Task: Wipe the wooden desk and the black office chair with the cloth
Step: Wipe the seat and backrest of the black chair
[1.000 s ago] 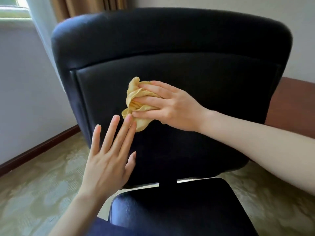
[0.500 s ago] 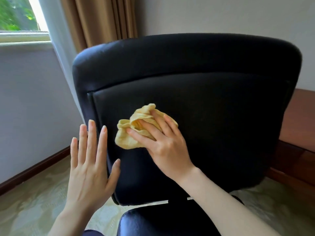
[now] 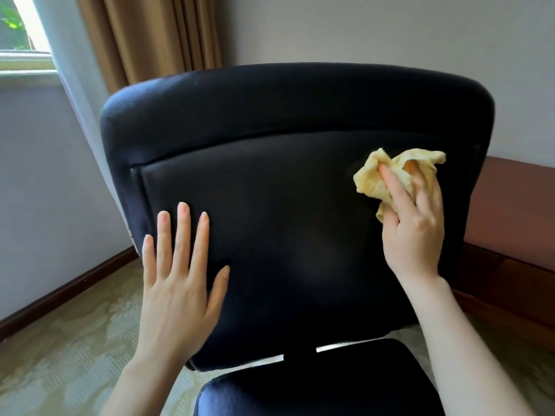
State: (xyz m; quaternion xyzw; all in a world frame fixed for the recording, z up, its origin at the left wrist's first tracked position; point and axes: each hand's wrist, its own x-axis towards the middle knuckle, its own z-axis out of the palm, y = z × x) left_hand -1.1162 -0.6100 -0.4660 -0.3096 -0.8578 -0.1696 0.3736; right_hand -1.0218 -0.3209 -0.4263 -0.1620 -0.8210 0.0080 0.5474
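The black office chair [image 3: 270, 187] fills the middle of the view, its backrest facing me and its seat [image 3: 315, 385] at the bottom. My right hand [image 3: 411, 232] presses a crumpled yellow cloth [image 3: 372, 178] against the upper right of the backrest, fingers stretched out over it. Part of the cloth bunches up past and between the fingertips. My left hand [image 3: 180, 280] lies flat with spread fingers on the lower left of the backrest. The wooden desk [image 3: 516, 205] shows behind the chair on the right.
A brown curtain [image 3: 144, 34] and a white sheer hang at the back left beside a window sill [image 3: 27, 70]. Pale patterned carpet [image 3: 75, 355] covers the floor, with a dark skirting board along the left wall.
My right hand has swept the cloth from the left middle of the backrest up to its right side. My left hand has moved onto the backrest's lower left. The view has tilted upward.
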